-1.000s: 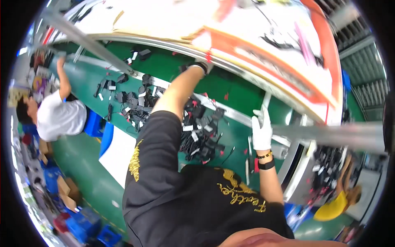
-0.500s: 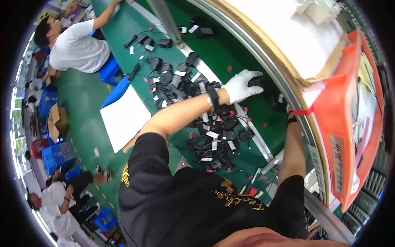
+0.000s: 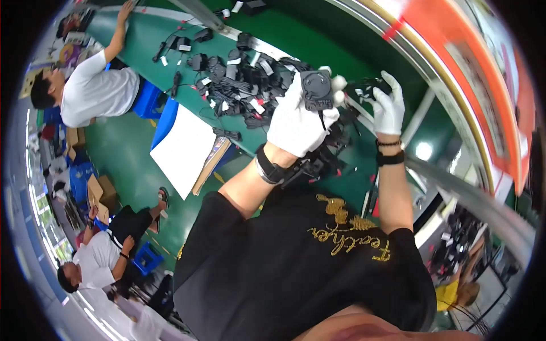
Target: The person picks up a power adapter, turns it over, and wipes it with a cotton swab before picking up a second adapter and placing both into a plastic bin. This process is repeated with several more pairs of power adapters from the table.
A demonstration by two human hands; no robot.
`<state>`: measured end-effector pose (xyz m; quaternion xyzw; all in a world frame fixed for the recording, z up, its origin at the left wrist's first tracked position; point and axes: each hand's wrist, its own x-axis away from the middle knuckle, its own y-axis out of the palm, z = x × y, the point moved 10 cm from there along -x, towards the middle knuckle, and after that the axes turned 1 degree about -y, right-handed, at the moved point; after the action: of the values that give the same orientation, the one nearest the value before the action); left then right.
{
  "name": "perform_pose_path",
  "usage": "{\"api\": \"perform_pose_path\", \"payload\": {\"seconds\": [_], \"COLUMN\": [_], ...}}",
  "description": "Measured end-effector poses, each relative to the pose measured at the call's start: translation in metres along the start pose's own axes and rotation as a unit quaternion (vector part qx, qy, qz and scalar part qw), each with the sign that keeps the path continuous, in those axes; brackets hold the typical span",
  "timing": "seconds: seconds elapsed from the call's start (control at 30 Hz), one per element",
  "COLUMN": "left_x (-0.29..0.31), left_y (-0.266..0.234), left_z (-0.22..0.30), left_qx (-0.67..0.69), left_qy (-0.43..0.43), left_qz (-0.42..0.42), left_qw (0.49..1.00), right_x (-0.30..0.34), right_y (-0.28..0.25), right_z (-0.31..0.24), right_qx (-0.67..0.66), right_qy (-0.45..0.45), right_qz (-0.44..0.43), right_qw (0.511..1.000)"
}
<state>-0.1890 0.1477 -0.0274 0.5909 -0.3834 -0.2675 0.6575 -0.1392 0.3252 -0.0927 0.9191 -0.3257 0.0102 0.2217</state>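
My white-gloved left hand is closed around a black power adapter, its broad face turned up toward me. To the right, my gloved right hand has its thumb and fingers curled around a dark bundle with small white marks, which looks like a coiled cord but is blurred. Beneath and beyond my left hand lies a heap of black adapters with cords, white labels and small red bits. Part of that heap is hidden by my left hand and forearm.
A metal rail divides the green table from a green belt. Orange bins stand at upper right behind a curved frame. White board lies left. One person works at far left; another sits lower left.
My left hand has come back from over the belt and now holds the adapter closer to me. My right hand has come out from beside the frame. The view has shifted.
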Motion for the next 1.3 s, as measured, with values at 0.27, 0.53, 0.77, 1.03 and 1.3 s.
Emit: {"api": "perform_pose_path", "payload": {"seconds": [0.27,0.53,0.77,1.03,1.3], "left_x": [0.043,0.076,0.088,0.092,0.093], "left_y": [0.024,0.033,0.04,0.03,0.035], "left_z": [-0.06,-0.084,-0.084,-0.094,-0.106], "left_qx": [-0.052,-0.216,-0.345,-0.333,-0.345], "left_qy": [-0.072,-0.061,-0.007,-0.05,-0.058], "left_qz": [0.011,-0.01,0.002,0.018,-0.04], "left_qw": [0.996,0.974,0.939,0.941,0.936], "right_x": [0.148,0.196,0.22,0.23,0.231], "right_y": [0.045,0.039,0.049,0.042,0.032], "right_z": [-0.094,-0.082,-0.075,-0.073,-0.08], "right_qx": [-0.122,-0.3,-0.362,-0.394,-0.336], "right_qy": [-0.091,-0.03,0.029,0.046,-0.033], "right_qz": [-0.086,-0.082,-0.156,-0.141,-0.136], "right_qw": [0.985,0.95,0.918,0.907,0.932]}}
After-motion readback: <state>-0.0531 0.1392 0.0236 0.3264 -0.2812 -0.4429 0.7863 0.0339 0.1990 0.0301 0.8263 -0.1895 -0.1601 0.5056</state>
